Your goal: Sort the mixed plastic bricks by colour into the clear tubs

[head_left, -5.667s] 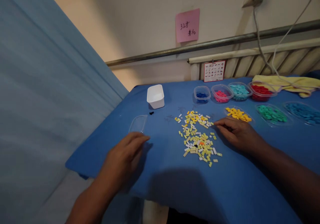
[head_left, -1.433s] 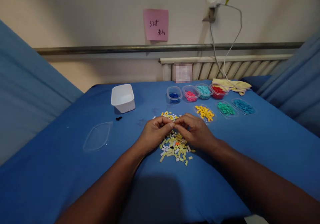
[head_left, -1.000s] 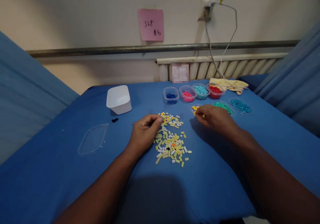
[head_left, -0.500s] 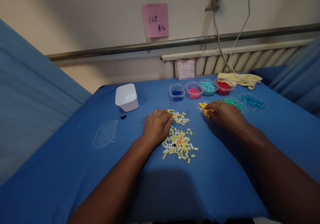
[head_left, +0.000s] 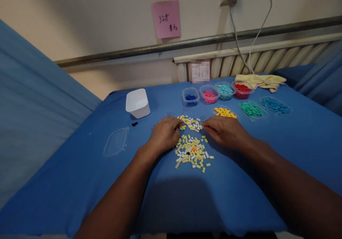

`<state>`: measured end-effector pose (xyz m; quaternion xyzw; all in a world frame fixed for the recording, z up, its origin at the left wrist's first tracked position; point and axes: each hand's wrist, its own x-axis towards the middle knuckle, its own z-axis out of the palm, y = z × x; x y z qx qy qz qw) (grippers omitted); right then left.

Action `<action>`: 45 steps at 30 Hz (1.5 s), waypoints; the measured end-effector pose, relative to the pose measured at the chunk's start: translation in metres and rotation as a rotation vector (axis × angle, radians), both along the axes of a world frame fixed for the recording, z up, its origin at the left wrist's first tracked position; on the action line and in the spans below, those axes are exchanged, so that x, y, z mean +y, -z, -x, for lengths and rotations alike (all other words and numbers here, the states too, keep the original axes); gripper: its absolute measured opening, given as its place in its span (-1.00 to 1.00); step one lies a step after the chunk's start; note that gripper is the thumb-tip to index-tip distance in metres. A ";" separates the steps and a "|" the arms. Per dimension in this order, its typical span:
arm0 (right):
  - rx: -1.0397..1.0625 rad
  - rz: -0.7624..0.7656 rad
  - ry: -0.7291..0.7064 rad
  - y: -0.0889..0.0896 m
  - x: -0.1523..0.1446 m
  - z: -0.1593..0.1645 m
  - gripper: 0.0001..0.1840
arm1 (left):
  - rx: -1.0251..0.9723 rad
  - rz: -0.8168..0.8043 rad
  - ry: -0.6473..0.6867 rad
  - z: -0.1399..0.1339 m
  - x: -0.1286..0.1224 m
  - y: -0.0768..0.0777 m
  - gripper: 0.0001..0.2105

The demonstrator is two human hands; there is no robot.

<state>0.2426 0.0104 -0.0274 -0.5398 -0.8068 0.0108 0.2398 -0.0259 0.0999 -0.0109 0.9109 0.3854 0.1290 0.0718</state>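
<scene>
Small toy bricks, mostly pale yellow and white, lie loose in two heaps: a far heap [head_left: 192, 122] and a larger near heap [head_left: 192, 150] with one orange brick [head_left: 194, 149] in it. At the left edge of the far heap is my left hand [head_left: 165, 132], its fingertips closed together among yellow bricks; what they pinch is hidden. My right hand [head_left: 228, 130] rests at the heap's right edge, fingers pressed together near a white brick. Whether it holds anything cannot be made out. Just behind it stands a clear tub of yellow bricks [head_left: 226, 112].
Clear tubs hold dark blue [head_left: 190, 99], pink [head_left: 209, 97], light blue [head_left: 224, 91], red [head_left: 242, 90], green [head_left: 251, 109] and teal bricks [head_left: 275, 105]. Left are a white bin [head_left: 138, 103], a black piece [head_left: 134, 124] and a clear lid [head_left: 116, 142]. A yellow cloth [head_left: 259, 81] lies behind.
My right hand has moved left from the tub of yellow bricks to the far heap's right edge. My left hand stays by the heap's left edge. The view has shifted slightly.
</scene>
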 end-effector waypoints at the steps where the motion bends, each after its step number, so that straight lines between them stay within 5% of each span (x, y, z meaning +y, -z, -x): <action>1: 0.009 0.001 -0.016 0.000 -0.001 0.003 -0.72 | -0.019 0.001 -0.003 0.001 0.000 0.001 -0.65; 30: 0.004 0.104 -0.081 0.002 -0.003 0.014 -0.75 | 0.178 -0.020 0.019 -0.014 0.004 -0.009 -0.75; 45: 0.004 0.083 -0.095 0.003 -0.003 0.014 -0.75 | 0.176 -0.080 0.163 -0.017 0.001 -0.011 -0.83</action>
